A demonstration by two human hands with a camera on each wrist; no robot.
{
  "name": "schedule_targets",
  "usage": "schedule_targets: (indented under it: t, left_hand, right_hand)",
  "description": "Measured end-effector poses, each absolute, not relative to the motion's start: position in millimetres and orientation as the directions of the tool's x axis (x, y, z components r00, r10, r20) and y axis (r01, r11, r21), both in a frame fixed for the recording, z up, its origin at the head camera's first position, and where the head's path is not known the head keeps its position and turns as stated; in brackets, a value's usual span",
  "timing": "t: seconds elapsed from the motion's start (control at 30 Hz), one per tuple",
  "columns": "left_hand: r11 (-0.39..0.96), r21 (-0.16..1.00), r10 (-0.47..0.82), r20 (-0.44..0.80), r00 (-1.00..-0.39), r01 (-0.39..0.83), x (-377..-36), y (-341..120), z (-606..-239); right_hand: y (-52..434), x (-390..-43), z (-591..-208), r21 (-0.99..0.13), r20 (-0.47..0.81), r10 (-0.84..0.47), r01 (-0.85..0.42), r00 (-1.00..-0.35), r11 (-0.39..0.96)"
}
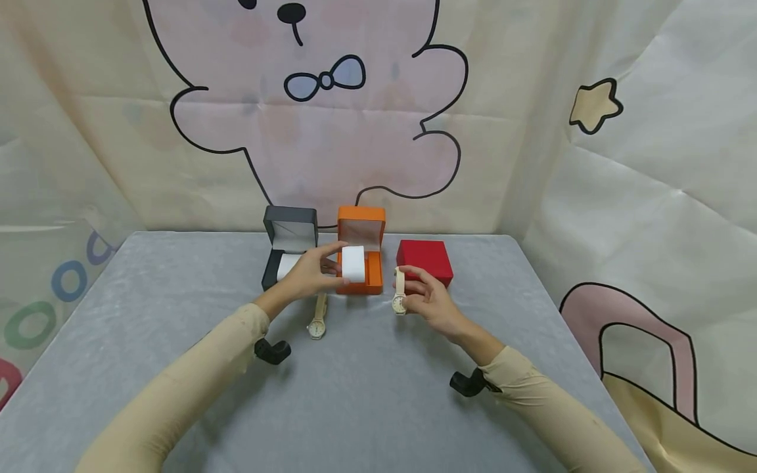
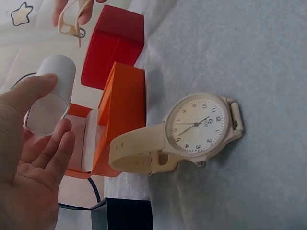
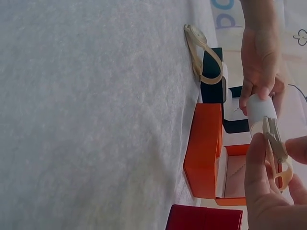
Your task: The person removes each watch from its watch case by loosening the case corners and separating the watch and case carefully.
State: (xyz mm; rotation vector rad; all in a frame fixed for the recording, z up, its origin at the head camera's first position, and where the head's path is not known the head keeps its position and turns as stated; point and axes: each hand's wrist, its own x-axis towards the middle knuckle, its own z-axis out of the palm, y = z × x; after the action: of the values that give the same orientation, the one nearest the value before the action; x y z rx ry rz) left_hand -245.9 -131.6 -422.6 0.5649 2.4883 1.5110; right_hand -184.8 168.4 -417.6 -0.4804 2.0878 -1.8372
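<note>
Holding a white cushion over the orange box with my left hand.
My right hand pinches a watch, seemingly by its strap.

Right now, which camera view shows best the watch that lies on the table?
The left wrist view: the lying watch fills the frame, dial readable. The head view shows it small near the left hand; the right wrist view shows only its edge.

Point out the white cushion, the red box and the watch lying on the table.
white cushion (image 1: pixel 353 263), head view, on its front face.
red box (image 1: pixel 423 259), head view, on its lid.
watch on the table (image 2: pixel 197 125), left wrist view, on its dial.
</note>
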Motion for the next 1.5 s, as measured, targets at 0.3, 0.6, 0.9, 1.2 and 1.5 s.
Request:
schedule_targets:
  t: [0.3,0.6,0.9,1.2,1.5]
  left_hand:
    - [0.420,0.877,0.430,0.033,-0.902,0.232,-257.1,-130.3,-422.7]
    - [0.456,0.859,0.442,0.007,-0.897,0.232,-265.2,-125.7,-418.3]
    - [0.476,0.847,0.423,0.015,-0.906,0.237,-271.6,-119.4,-420.5]
    - [0.508,0.827,0.413,0.014,-0.911,0.243,-274.9,-120.6,-421.0]
    - [0.515,0.824,0.426,-0.009,-0.905,0.235,-278.8,-121.7,-428.0]
  right_hand:
    - [169.7,-186.3,-417.0,-0.990,-0.009,-0.491,-0.062,-0.871,0.129]
    - [176.6,-188.0,-422.6,-0.984,-0.040,-0.513,-0.056,-0.858,0.170]
    - [184.2,-187.5,-432.9,-0.985,-0.033,-0.528,-0.061,-0.849,0.160]
    - [184.5,-185.7,-441.6,-0.986,-0.033,-0.539,-0.061,-0.842,0.155]
    - [178.2,-181.4,-447.7,-0.985,-0.047,-0.538,-0.050,-0.842,0.164]
